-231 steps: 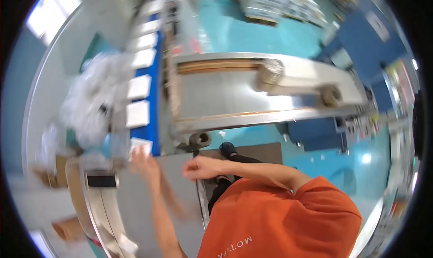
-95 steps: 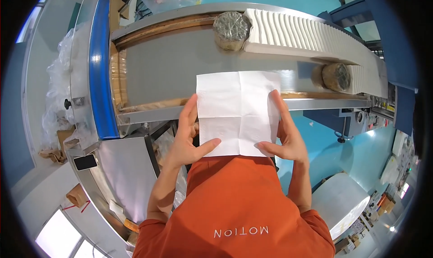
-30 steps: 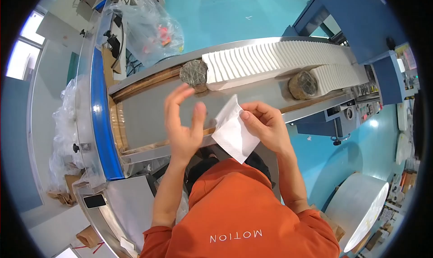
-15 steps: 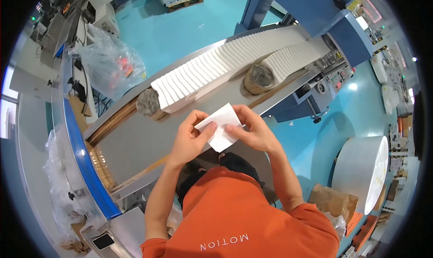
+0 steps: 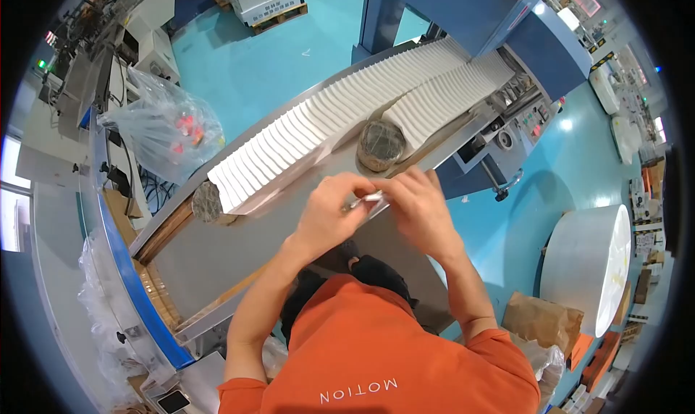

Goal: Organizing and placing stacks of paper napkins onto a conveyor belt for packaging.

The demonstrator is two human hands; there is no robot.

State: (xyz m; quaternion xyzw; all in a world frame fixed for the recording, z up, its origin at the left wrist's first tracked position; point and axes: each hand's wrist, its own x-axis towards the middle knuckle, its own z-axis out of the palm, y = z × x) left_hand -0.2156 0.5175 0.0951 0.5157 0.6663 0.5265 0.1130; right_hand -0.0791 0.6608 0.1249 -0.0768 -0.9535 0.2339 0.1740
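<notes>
Just above the near edge of a grey conveyor table (image 5: 210,251), my left hand (image 5: 329,212) and my right hand (image 5: 418,207) meet fingertip to fingertip. Pinched between them is a folded white paper sheet (image 5: 373,197), turned nearly edge-on. Most of it is hidden behind my fingers. Past my hands, a long row of white folded sheets (image 5: 289,128) stands on edge along the table, with a shorter row (image 5: 441,99) beside it. A round tape-wrapped block (image 5: 381,146) rests against the shorter row's end, and another block (image 5: 211,202) against the long row's.
The rows run up to a blue machine (image 5: 449,15) with a control panel (image 5: 532,120) at the right. A clear plastic bag (image 5: 170,124) hangs at the left. On the right floor are a big white roll (image 5: 579,269) and a brown paper bag (image 5: 539,320).
The white sheet has turned from lying face-up to nearly edge-on, and my fingers have closed in around it. My hands have come closer together. The view has shifted slightly right.
</notes>
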